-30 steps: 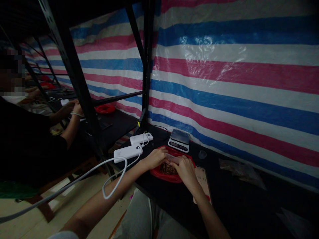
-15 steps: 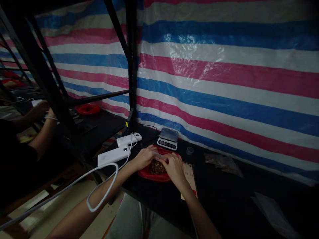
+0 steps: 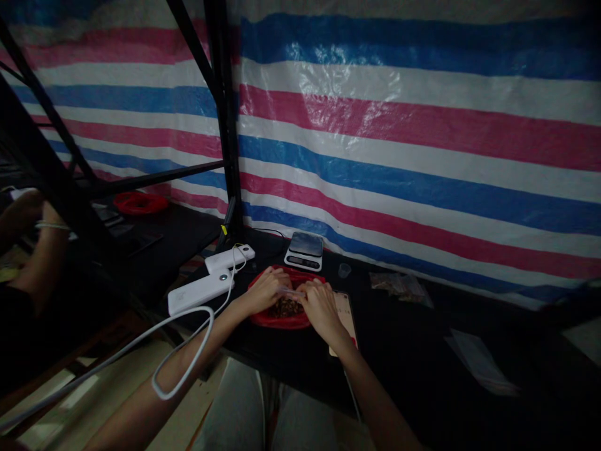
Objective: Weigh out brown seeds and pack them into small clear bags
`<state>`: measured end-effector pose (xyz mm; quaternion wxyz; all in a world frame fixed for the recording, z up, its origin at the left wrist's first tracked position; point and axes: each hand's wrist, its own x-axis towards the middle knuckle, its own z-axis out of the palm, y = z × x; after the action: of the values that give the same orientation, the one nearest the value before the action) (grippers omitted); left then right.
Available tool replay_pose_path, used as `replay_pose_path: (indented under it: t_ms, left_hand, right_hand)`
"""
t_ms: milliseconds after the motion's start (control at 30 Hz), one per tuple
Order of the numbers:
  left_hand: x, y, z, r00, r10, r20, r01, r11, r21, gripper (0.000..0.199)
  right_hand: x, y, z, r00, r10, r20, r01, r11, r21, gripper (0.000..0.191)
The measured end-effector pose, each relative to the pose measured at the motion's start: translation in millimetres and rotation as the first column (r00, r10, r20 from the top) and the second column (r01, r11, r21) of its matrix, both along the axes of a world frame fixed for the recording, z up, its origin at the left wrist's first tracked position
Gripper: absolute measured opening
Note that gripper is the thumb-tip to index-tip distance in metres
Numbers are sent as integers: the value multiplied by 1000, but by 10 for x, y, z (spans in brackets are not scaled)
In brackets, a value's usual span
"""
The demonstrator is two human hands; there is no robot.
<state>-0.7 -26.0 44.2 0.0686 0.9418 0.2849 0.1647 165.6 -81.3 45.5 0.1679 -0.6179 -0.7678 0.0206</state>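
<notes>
My left hand (image 3: 265, 291) and my right hand (image 3: 322, 308) meet over a red tray (image 3: 282, 322) on a black table. Between their fingers they pinch a small clear plastic bag (image 3: 291, 292). Below it, a heap of brown granular material (image 3: 285, 307) lies in the tray. Its contents are too small to make out. My right wrist passes above a pale card (image 3: 346, 316) lying beside the tray, and my fingers partly hide the tray's middle.
A digital scale (image 3: 304, 250) and a small clear cup (image 3: 344, 270) stand behind the tray. Two white power banks (image 3: 200, 293) and a white cable (image 3: 183, 351) lie to the left. Plastic bags (image 3: 397, 285) lie to the right, before a striped tarp (image 3: 375, 150). A co-worker's hand (image 3: 21, 213) shows at far left.
The whole scene has slid left and lower in view as my head turned right. The co-worker has moved mostly out of view. My hands remain over the tray, pinching the bag.
</notes>
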Motion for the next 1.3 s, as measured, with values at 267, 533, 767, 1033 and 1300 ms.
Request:
replay_pose_path:
  t_ms: [267,533,767,1033,1300]
  left_hand:
    - [17,10,12,997,-10,81,19,993,-113,12]
    - [379,44,144,973,-41,228,80,984,-161,23]
    - [1243,-114,175,915,-135,379,295,866,-403,33]
    - [2537,-736,-75,898,-196,394,420,651,-632,37]
    - [2848,-1123,-246,896,-265,356,443,522,-729,49]
  right_hand:
    - [283,-93,-107,948,23,-317,-17,1000,21,11]
    - [687,-239,47,772,-78,-630,92,996,-11,15]
    - [1397,-688,180,501,-235,-833,303,949,-86,31]
    - [2295,-1438,136,439,-490,-753,595,786,-165,48]
    - [3488,-1861,-274,360,-774,-521,846,506,-168,43]
